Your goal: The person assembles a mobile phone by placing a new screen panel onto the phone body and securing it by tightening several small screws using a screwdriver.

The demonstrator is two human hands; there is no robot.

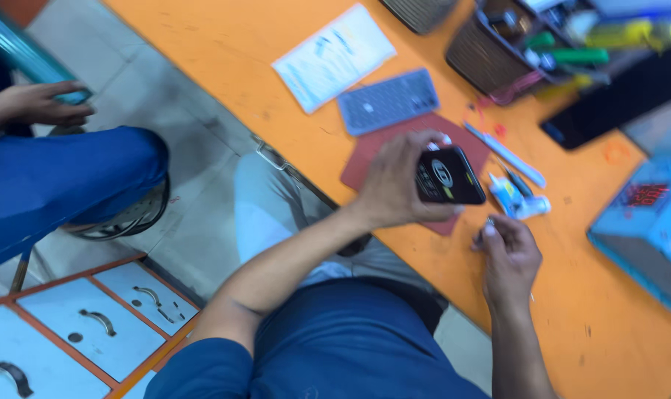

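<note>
Orange table [225,52] | paper sheet [334,56] at 12 o'clock | grey keypad [388,101] just below | baskets [491,52] at 1 o'clock | blue device [646,222] at 3 o'clock | drawers [77,332] at 8 o'clock

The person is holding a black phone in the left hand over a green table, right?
Not quite. The head view shows the left hand holding the black phone, but the table is orange, not green.

White-and-blue printed sheet [334,56] flat on orange tabletop [239,59]; red-lit display [647,194] on blue box [646,236], far right.
</note>
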